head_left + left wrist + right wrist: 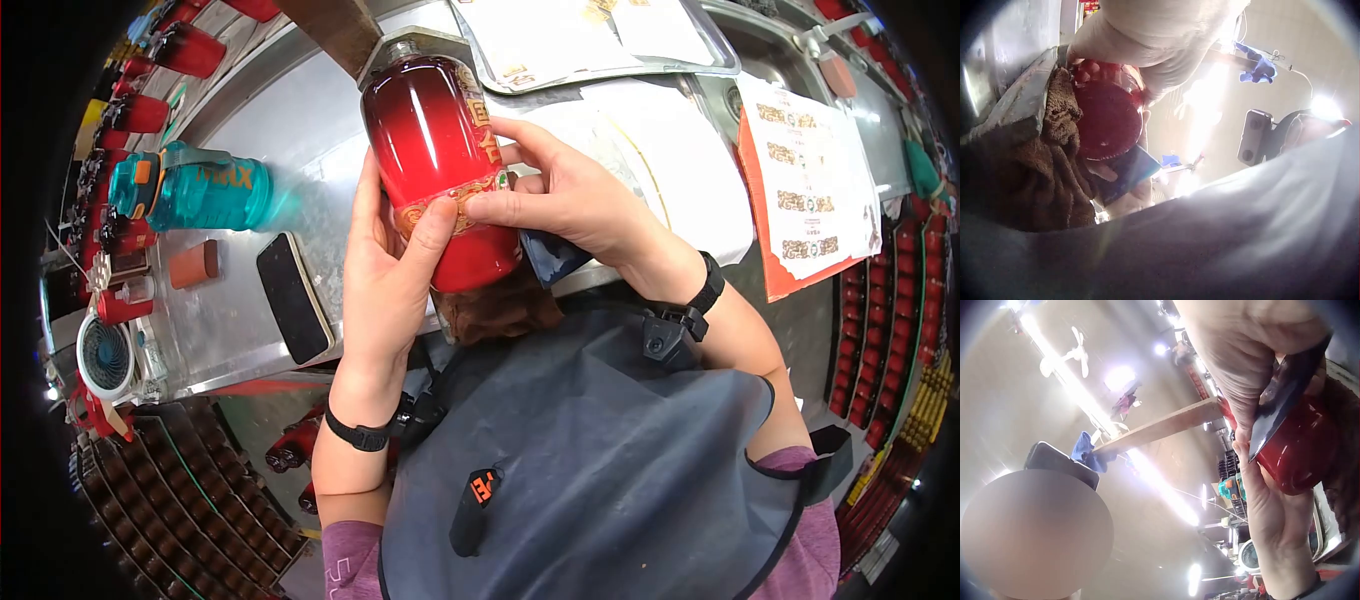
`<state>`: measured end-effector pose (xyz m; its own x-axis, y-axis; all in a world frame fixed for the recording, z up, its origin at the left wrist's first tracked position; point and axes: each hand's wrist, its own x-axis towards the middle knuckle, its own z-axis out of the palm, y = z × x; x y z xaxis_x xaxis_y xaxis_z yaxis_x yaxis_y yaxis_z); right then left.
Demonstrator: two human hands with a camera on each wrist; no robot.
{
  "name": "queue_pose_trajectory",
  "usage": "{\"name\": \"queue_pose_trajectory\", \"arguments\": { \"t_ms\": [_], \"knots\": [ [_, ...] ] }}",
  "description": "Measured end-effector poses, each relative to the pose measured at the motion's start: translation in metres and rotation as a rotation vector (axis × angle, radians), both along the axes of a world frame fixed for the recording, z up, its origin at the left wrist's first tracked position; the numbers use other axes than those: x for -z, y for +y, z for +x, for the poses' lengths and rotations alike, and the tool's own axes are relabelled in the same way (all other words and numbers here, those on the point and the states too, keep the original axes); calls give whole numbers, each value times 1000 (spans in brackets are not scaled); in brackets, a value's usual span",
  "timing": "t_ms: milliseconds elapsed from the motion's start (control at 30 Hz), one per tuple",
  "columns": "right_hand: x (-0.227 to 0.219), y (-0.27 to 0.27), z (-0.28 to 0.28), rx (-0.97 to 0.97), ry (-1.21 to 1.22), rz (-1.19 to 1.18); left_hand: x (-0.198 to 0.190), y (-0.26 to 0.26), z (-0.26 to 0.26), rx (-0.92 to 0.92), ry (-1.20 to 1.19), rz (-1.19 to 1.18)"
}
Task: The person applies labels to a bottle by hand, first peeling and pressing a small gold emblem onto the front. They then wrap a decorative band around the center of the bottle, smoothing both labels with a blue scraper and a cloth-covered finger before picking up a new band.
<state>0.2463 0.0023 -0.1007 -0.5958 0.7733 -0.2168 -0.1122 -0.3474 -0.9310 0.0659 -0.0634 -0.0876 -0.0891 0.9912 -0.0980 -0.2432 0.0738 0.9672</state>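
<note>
A glossy red glass bottle [420,130] with gold lettering and a gold ornamental band lies between both hands, its neck pointing away from the body. My left hand [385,285] holds its left side, thumb pressed on the gold band [470,190]. From the other side my right hand [570,195] grips it, the two thumb tips nearly meeting. A dark, thin flat piece [1288,394] with a straight edge sits at the right palm, along the bottle. The bottle's round base [1107,122] shows in the left wrist view, beside a brown cloth [1054,169].
A wooden bar [325,30] slants in beyond the bottle neck. On the metal table lie a phone [295,298], a reddish-brown block [194,264] and a teal water bottle [215,190]. Printed label sheets [810,180] are at right, a tray [600,75] at the back.
</note>
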Motion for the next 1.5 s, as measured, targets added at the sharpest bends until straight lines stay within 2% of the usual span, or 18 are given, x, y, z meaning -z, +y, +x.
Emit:
{"name": "queue_pose_trajectory", "arguments": {
  "t_ms": [133, 200, 767, 1000, 1233, 1500],
  "knots": [
    [-4, -1, -1, 3, 33, -15, 0, -1, -1, 17, 17, 13],
    [-3, -1, 0, 5, 38, -17, 4, -2, -3, 8, -48, 18],
    [-4, -3, -6, 81, -45, 14, 6, 0, -3, -2, -88, 65],
    [-8, -3, -6, 71, -18, 1, 4, -1, -5, 30, -97, 86],
    [-6, -1, -6, 47, -48, 13, 13, 0, -9, -42, -131, 72],
    [-6, -2, -6, 35, -40, 10, 18, 1, -10, -33, -130, 92]
  ]
}}
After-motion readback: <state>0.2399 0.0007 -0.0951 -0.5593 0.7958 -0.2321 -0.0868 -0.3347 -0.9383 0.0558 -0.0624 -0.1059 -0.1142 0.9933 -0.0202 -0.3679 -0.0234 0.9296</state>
